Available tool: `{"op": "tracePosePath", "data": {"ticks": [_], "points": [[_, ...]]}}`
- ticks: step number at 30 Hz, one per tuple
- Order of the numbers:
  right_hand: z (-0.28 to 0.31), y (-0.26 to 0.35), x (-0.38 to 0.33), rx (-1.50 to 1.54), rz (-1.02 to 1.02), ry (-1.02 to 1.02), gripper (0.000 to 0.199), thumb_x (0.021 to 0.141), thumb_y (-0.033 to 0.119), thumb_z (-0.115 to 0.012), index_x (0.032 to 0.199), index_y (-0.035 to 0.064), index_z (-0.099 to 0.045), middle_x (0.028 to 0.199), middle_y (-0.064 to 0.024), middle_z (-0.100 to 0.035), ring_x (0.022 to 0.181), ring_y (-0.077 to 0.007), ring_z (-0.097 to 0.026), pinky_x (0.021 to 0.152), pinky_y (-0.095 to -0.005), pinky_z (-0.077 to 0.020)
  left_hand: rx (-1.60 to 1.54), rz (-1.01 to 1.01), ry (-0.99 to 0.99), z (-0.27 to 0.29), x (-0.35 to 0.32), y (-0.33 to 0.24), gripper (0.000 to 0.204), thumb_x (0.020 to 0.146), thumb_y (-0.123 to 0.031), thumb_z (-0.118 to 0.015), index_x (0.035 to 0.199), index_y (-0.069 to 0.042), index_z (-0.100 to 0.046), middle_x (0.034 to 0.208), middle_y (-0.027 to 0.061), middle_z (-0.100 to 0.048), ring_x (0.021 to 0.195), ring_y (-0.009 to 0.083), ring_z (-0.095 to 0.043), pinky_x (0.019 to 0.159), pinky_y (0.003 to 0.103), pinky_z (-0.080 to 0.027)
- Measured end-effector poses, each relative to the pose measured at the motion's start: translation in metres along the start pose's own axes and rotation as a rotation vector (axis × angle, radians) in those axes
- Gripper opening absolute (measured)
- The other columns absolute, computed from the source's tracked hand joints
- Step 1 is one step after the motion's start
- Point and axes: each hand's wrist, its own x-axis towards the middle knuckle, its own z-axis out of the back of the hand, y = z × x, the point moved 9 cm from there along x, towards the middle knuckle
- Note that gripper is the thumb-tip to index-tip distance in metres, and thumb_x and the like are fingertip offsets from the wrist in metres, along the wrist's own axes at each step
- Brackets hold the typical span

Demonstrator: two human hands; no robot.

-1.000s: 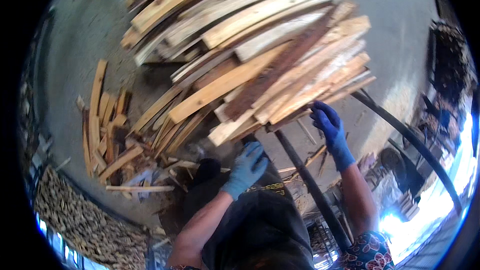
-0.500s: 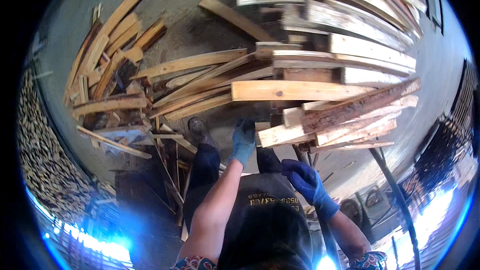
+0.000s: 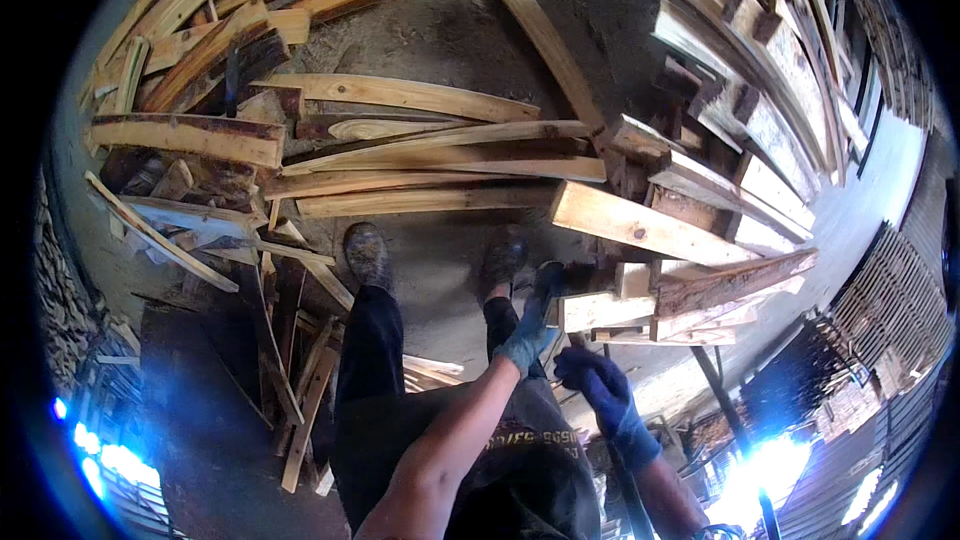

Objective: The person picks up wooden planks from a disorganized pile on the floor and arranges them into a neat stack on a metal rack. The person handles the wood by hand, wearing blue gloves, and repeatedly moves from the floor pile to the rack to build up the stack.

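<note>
My left hand (image 3: 530, 325), in a teal glove with dark fingers, reaches forward with its fingers stretched out. It is beside the near end of a pale board (image 3: 603, 311) on the stack at the right; whether it touches the wood I cannot tell. To the right of it, my right hand (image 3: 605, 398) in a blue glove hovers near my apron with fingers loosely bent. Nothing shows in that hand. A bark-edged slab (image 3: 735, 280) lies across the stack, and a flat knotted board (image 3: 650, 225) slants just beyond it.
Long boards (image 3: 430, 200) lie across the floor ahead of my feet. A jumbled heap of offcuts (image 3: 190, 140) is at the left, with thin strips (image 3: 310, 405) leaning below it. A single plank (image 3: 545, 45) lies farther ahead. A dark metal bar (image 3: 735, 420) stands at the right.
The view has turned, shifting the right stack farther right and tilting its boards. Both my hands stay near the stack's near end; my right hand's fingers look more bent.
</note>
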Motion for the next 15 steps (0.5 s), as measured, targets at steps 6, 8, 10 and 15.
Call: {"op": "tracePosePath", "data": {"ticks": [6,8,10,15], "points": [[-0.067,0.161,-0.013,-0.909,0.684,-0.052,0.034,0.069,0.01,-0.056,0.1,-0.0019,-0.063,0.095,-0.0213,-0.063,0.087,-0.036,-0.062,0.079,-0.0383,-0.0491,-0.174,0.034,-0.148,0.025,0.001,0.002,0.033,0.09,-0.018,-0.047,0.119,-0.001,-0.048,0.119,0.0126,-0.05,0.11,0.0195,-0.046,0.092,0.03,-0.038],[-0.109,0.209,0.012,-1.376,0.921,-0.013,0.036,0.072,0.02,-0.062,0.105,0.0069,-0.063,0.118,-0.014,-0.055,0.114,-0.031,-0.049,0.096,-0.0434,-0.0369,-0.256,0.044,-0.24,0.057,0.009,-0.035,0.039,0.092,-0.018,-0.047,0.125,0.001,-0.044,0.129,0.0147,-0.044,0.12,0.0195,-0.041,0.099,0.029,-0.034],[-0.155,0.225,0.054,-1.693,1.145,0.111,0.031,0.077,0.03,-0.059,0.1,0.0106,-0.064,0.119,-0.0081,-0.055,0.118,-0.0279,-0.045,0.105,-0.0459,-0.0265,-0.323,0.001,-0.35,0.1,0.008,-0.072,0.043,0.093,-0.019,-0.045,0.13,0.003,-0.039,0.136,0.016,-0.038,0.127,0.0199,-0.036,0.103,0.028,-0.03],[-0.127,0.199,0.098,-2.005,0.784,0.205,0.021,0.075,0.029,-0.06,0.072,0.009,-0.066,0.087,-0.0052,-0.061,0.092,-0.0221,-0.057,0.1,-0.041,-0.0319,0.552,-0.362,-0.412,0.172,-0.003,-0.154,0.055,0.09,-0.026,-0.05,0.135,-0.002,-0.031,0.139,0.0203,-0.031,0.13,0.0296,-0.03,0.106,0.035,-0.025]]}}
